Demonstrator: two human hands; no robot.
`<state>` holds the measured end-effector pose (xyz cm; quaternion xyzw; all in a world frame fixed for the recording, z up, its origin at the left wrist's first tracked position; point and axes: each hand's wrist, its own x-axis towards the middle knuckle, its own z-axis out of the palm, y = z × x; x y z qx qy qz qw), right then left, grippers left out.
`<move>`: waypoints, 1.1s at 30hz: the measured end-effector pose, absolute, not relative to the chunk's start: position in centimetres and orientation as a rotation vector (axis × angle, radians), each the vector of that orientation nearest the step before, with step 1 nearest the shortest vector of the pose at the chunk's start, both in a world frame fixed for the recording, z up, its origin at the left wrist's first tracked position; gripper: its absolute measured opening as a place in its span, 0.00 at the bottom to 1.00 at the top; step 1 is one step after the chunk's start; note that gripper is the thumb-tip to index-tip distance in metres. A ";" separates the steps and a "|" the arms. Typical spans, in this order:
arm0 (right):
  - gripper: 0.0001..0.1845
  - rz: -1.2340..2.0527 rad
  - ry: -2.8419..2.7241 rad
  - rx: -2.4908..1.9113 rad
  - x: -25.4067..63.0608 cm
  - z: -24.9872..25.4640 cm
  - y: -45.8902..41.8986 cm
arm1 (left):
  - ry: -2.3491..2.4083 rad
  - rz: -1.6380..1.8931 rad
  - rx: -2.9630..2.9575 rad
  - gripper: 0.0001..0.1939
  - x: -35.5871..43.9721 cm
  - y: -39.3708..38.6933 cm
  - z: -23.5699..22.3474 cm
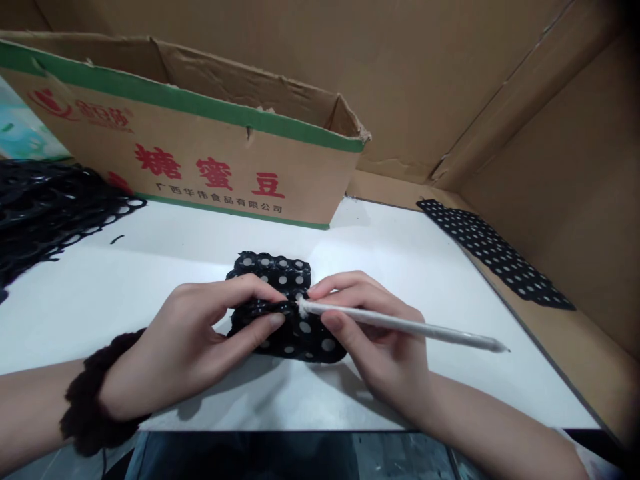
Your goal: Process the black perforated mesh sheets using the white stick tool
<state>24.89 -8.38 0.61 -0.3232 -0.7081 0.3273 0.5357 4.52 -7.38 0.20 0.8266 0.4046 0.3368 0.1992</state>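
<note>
A black rubbery sheet with rows of pale round dots is held between my hands, just above the white table. My left hand, with a dark fluffy band at the wrist, pinches a folded edge of it between thumb and fingers. In my right hand lies a white pen-like stick, its thin point facing right. The stick's fuzzy white end touches the sheet near my left fingertips. The right fingers are closed around the stick and rest close to the sheet's edge; whether they also grip the sheet, I cannot tell.
Behind the hands stands an open cardboard box with a green rim and red lettering. Black sheets with ring-shaped holes are piled at the left. Another dotted black sheet lies along the right edge of the white table, beside cardboard walls.
</note>
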 end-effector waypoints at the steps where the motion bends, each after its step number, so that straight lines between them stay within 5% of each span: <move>1: 0.05 0.790 -1.682 -0.775 24.8 0.6 -8.4 | 1.126 0.950 2.325 0.07 4.5 -7.4 0.1; 33: 0.08 0.966 -1.557 -0.916 25.0 0.4 -7.7 | 1.182 0.804 2.294 0.03 4.7 -6.9 0.6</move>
